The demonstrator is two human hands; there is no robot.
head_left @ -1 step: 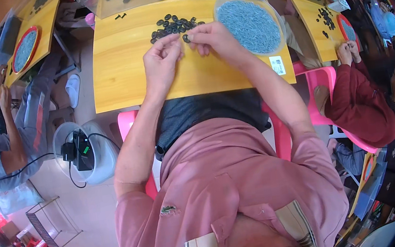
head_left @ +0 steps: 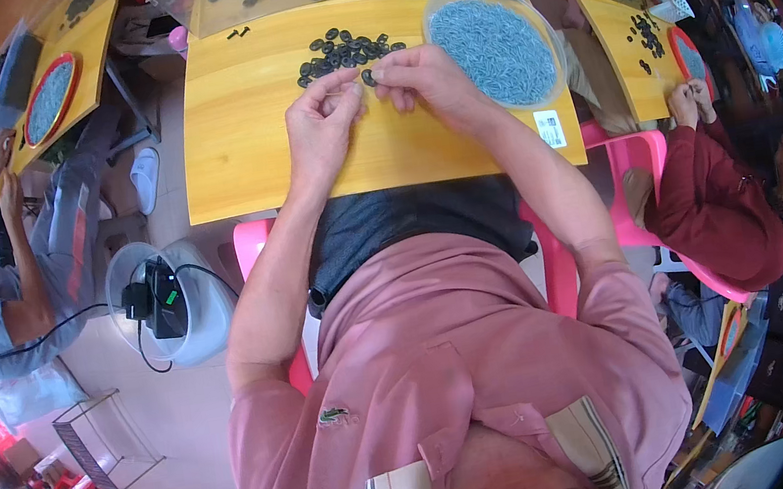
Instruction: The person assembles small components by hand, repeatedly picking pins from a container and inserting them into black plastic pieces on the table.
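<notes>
Above the yellow table (head_left: pixel 249 154), my two hands nearly meet at the fingertips. Between the thumb and forefinger of my right hand (head_left: pixel 425 80) is a small black oval part (head_left: pixel 369 77). My left hand (head_left: pixel 325 124) is closed in a pinch just beside it; whatever its fingertips hold is too small to name. Right behind the hands lies a loose pile of similar black parts (head_left: pixel 342 51), partly covered by my fingers. To the right of my right hand stands a transparent round tub full of thin silvery pieces (head_left: pixel 492 50) that look like screws.
Transparent bins (head_left: pixel 279 10) of black parts line the table's far edge. Two tiny black pieces (head_left: pixel 238 33) lie at the back left. A white label (head_left: pixel 550 129) marks the near right corner. Co-workers sit left and right, one in a dark red sleeve (head_left: pixel 704 190).
</notes>
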